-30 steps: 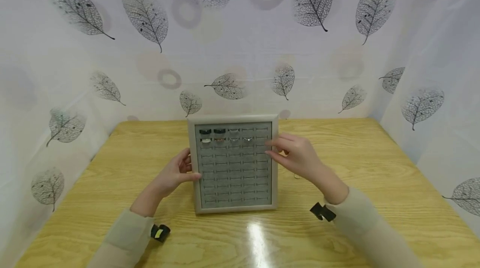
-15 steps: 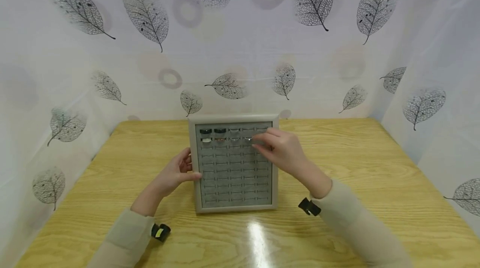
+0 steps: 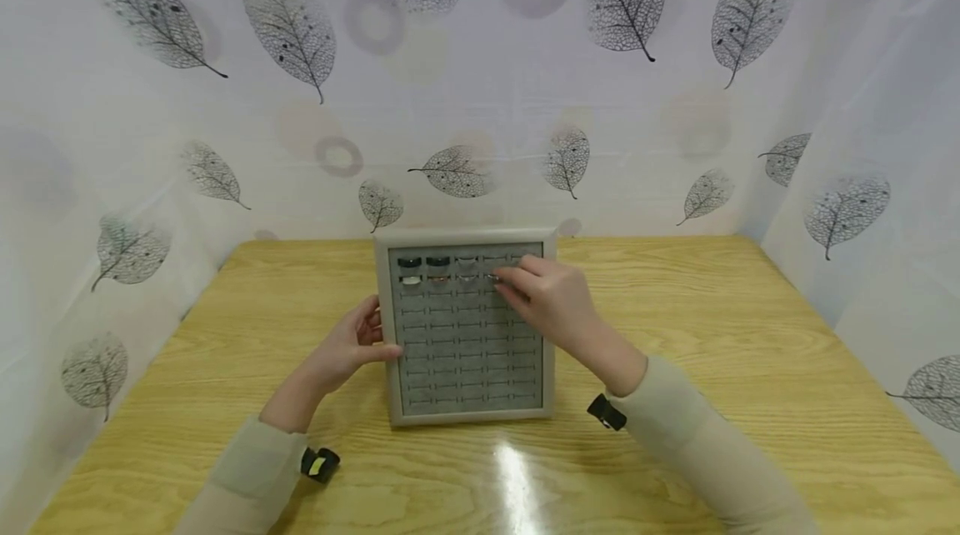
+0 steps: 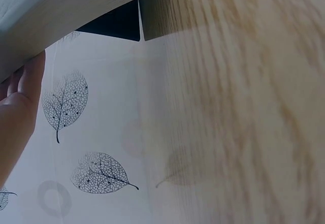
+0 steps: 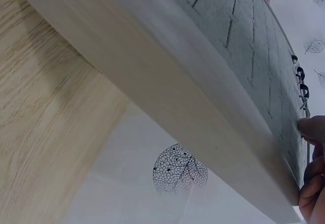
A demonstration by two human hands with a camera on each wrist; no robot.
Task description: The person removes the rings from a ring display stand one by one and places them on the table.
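A ring display board (image 3: 471,416) with a pale frame and grey slotted padding stands leaning back on the table. My left hand (image 3: 347,347) grips its left edge, thumb on the front and fingers behind. In the upper second row, my right hand (image 3: 553,302) pinches a silver ring (image 3: 492,277) with thumb and index fingertips, which partly cover it. Two black rings (image 3: 438,262) and a thin silver ring (image 3: 467,261) sit in the top row. Below them are a white ring (image 3: 411,280), a copper-coloured ring (image 3: 438,278) and another silver ring (image 3: 467,277).
The board stands on a wood-grain table (image 3: 300,502), with a dark support (image 4: 114,23) behind it in the left wrist view. A white curtain (image 3: 480,102) printed with leaves hangs along the back and sides. Each wrist carries a small black camera (image 3: 606,412).
My right hand has moved left from the board's right edge to the silver ring in the second row. A thin curved thing on the table is now behind the right forearm. My left hand stays put.
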